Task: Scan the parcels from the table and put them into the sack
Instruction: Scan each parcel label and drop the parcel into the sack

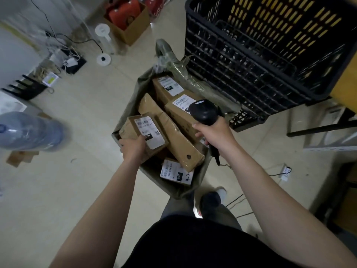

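Note:
An open grey-green sack (131,105) stands on the floor in front of me, with several brown cardboard parcels inside. My left hand (133,147) grips a small labelled parcel (144,132) at the sack's left rim, its white label facing up. A long narrow box (173,136) lies diagonally across the pile. Over the sack's right side, my right hand (213,132) grips a black barcode scanner (204,112) by its handle, head pointing away from me. Another labelled parcel (176,172) lies at the near edge of the sack.
A large black plastic crate (270,55) stands tilted to the right of the sack, beside a yellow table edge (345,89). A water bottle (29,130) lies at the left. Cables and a router (63,55) sit at the far left, a cardboard box (127,22) behind. My foot (211,200) is near the sack.

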